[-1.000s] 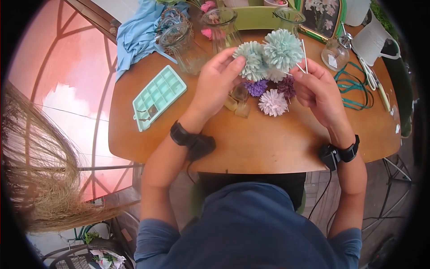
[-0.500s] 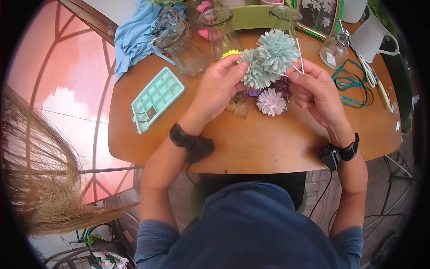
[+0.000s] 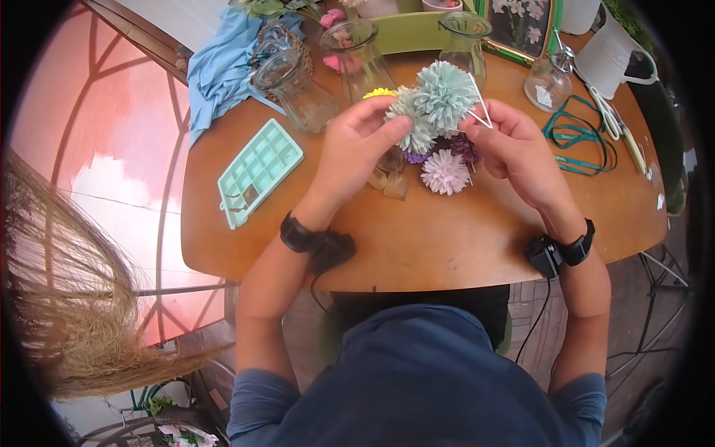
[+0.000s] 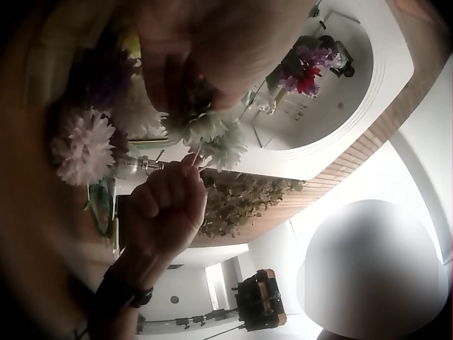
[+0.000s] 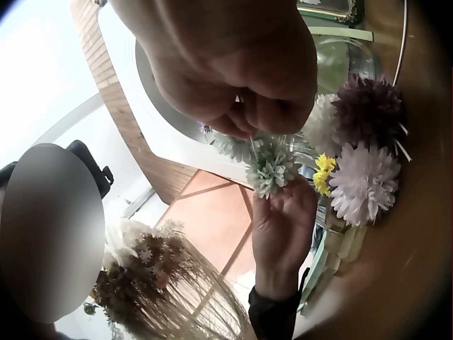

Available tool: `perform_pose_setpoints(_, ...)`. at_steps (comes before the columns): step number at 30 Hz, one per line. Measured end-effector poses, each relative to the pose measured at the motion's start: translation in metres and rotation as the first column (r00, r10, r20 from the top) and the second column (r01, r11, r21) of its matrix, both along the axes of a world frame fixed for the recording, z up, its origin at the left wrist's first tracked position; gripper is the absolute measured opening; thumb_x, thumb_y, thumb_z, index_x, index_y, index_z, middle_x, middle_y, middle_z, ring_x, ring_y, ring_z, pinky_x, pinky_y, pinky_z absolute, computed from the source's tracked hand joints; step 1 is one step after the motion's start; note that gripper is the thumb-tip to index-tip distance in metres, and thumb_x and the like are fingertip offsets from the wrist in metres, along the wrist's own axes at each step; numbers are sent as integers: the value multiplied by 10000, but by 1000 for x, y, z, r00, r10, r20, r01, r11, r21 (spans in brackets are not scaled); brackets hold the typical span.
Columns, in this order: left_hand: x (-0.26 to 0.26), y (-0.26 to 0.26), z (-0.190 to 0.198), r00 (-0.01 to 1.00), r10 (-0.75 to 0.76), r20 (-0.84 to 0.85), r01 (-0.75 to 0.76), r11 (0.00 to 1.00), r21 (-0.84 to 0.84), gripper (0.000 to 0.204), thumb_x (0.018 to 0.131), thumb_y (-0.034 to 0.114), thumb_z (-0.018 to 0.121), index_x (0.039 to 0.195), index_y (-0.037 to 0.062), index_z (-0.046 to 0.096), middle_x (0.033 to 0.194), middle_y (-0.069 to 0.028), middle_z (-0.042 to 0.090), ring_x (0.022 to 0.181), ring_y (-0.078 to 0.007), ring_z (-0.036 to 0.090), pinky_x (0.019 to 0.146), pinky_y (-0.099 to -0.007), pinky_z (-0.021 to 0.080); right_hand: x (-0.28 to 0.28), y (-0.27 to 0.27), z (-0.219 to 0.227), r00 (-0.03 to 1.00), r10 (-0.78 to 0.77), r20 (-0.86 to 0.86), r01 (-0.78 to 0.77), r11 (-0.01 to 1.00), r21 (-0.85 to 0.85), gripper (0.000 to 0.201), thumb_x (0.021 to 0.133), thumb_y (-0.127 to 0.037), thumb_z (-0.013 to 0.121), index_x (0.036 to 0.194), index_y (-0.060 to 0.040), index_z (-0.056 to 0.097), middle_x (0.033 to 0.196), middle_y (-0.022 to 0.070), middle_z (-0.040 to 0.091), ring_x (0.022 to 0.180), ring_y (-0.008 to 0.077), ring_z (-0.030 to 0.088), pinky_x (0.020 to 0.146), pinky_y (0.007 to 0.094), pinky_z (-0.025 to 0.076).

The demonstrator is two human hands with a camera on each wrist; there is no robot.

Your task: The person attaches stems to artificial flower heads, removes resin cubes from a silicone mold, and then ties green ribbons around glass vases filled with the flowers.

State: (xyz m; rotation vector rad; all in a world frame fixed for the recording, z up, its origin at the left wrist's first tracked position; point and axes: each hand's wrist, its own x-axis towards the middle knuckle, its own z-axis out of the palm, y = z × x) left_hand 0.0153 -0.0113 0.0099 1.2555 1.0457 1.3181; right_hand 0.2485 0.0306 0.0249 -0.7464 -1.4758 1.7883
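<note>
Two pale green artificial chrysanthemums are held up over the table. My left hand (image 3: 354,153) pinches the paler bloom (image 3: 410,127), thumb in front and fingers behind. Right against it is the bluish-green bloom (image 3: 447,97). My right hand (image 3: 525,156) pinches thin white stems (image 3: 480,104) between thumb and fingers; in the left wrist view that hand's other fingers (image 4: 152,202) are curled in. On the table beneath the blooms lie a pale pink chrysanthemum (image 3: 445,173) and purple flowers (image 3: 465,147), partly hidden. A yellow flower (image 3: 380,93) shows behind my left fingers.
A mint ice-cube tray (image 3: 261,175) lies at the left, near a blue cloth (image 3: 223,82). Glass vases (image 3: 298,97) stand behind the hands. At the right are a spray bottle (image 3: 547,89), a white pitcher (image 3: 611,59), green ribbon (image 3: 577,134) and scissors (image 3: 607,115).
Both hands have brought the green blooms a little left and closer to the body. The yellow flower has come into sight behind the left hand. The view has shifted slightly.
</note>
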Motion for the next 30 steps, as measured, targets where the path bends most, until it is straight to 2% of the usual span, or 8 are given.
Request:
perform_pose_setpoints(5,3,1,-10,999,-52,2,52,997,63,332,926,45,671,1215,-71,557,1141,-91,645,1013,-124,608,873,-270,511,-6,-2,-5,998,45,40,-45,999,-8,143,1006,-192,533,1070,-81,596,645,-107,358,518,6,265,460,200,189)
perform_pose_setpoints(11,2,3,-11,998,-53,45,49,994,95,326,934,57,664,1218,-57,551,1137,-85,645,1018,-123,606,878,-267,504,1,-2,7,988,137,-75,-152,955,-253,303,1047,-306,448,1071,-43,596,629,-89,245,513,27,211,432,208,190)
perform_pose_setpoints(14,1,3,-11,997,-62,44,58,993,99,330,935,60,664,1225,-44,546,1136,-77,641,1029,-121,600,878,-267,502,1,-1,8,978,204,-41,-207,944,-255,308,1055,-291,428,1080,-24,579,631,-83,238,514,30,204,428,216,173)
perform_pose_setpoints(17,1,3,-9,998,-52,43,46,991,127,363,926,79,682,1241,-23,534,1153,-72,622,1049,-117,590,881,-267,499,-1,-1,2,984,159,-86,-174,962,-211,299,1055,-287,430,1092,-25,570,634,-83,243,513,31,206,430,214,174)
perform_pose_setpoints(21,7,1,-7,996,-18,90,-1,979,205,466,900,140,728,1286,0,508,1189,-65,590,1076,-126,579,909,-278,488,1,2,-2,973,217,-81,-229,949,-217,272,1053,-281,437,1102,-48,567,634,-82,280,509,27,221,429,213,177)
perform_pose_setpoints(24,15,-4,-4,984,-113,135,83,974,211,515,897,190,737,1314,8,495,1210,-66,581,1075,-132,577,916,-283,478,2,2,-3,952,307,-19,-301,919,-253,244,1050,-281,445,1099,-80,574,639,-81,326,511,21,251,433,205,191)
perform_pose_setpoints(26,12,-6,-7,995,-101,-24,104,977,185,516,905,209,728,1321,13,494,1198,-62,589,1067,-129,575,911,-285,478,1,-1,-6,934,356,38,-337,909,-245,227,1048,-288,452,1092,-103,578,648,-79,367,514,18,276,437,194,204)
perform_pose_setpoints(30,10,-10,-6,982,-54,-178,86,981,173,487,918,225,713,1310,22,507,1164,-54,607,1050,-114,567,893,-282,480,-4,-6,-3,971,225,81,-206,960,-190,238,1041,-295,471,1154,-119,583,683,-74,435,533,11,315,452,171,233)
